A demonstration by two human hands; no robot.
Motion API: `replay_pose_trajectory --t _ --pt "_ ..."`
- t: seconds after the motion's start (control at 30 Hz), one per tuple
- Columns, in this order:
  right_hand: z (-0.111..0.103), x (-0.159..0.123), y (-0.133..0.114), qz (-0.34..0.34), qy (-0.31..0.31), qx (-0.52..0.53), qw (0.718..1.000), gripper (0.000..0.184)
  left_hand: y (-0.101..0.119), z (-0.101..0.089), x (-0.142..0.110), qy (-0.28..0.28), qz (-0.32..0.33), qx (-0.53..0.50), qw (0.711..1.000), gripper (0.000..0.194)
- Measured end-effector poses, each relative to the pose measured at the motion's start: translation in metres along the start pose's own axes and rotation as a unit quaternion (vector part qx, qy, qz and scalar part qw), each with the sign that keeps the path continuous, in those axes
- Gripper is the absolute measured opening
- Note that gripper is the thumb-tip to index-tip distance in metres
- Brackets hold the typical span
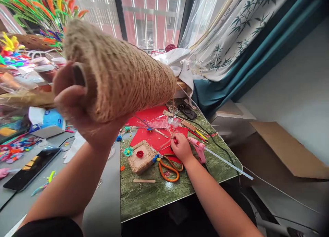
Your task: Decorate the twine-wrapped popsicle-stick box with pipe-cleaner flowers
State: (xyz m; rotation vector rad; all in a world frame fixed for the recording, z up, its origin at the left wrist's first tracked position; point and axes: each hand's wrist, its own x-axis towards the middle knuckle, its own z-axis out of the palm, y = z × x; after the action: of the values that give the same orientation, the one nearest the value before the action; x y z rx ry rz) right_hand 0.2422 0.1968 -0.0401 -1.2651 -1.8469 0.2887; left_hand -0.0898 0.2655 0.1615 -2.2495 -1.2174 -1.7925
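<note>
My left hand [87, 117] grips a big spool of jute twine [128, 75] by its end, fingers around the rim of the hollow core, and holds it up above the table. A strand of twine runs down from the spool's far end to my right hand [182, 147]. That hand is closed, fingers pinched on the twine over a red sheet [144, 135]. Left of it lies a twine-wrapped square box [142, 163] with a red flower [139, 154] and a teal flower [128, 151] on it. Scissors with orange handles [168, 175] lie between box and hand.
A pink glue gun [200, 149] with a long glue stick [228, 163] lies right of my right hand. Nearby are a wooden stick [144, 181] and pencils [197, 134]. A phone [32, 168] and pipe cleaners [45, 185] lie left. A cardboard box [288, 147] stands right.
</note>
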Motion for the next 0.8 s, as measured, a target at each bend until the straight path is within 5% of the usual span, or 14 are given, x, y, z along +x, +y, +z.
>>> replay_pose_trajectory --t 0.23,0.43,0.8 --pt "0.001 0.001 -0.004 -0.017 0.009 -0.010 1.000 0.021 -0.012 0.036 -0.013 -0.001 0.007 0.016 1.000 0.064" --pt "-0.001 0.001 -0.005 -0.019 0.011 -0.014 1.000 0.019 -0.053 0.065 -0.027 -0.080 -0.111 0.030 0.990 0.056" --pt "0.000 -0.001 -0.003 -0.008 -0.001 -0.005 1.000 0.016 -0.109 0.069 -0.006 -0.140 -0.106 0.105 0.979 0.068"
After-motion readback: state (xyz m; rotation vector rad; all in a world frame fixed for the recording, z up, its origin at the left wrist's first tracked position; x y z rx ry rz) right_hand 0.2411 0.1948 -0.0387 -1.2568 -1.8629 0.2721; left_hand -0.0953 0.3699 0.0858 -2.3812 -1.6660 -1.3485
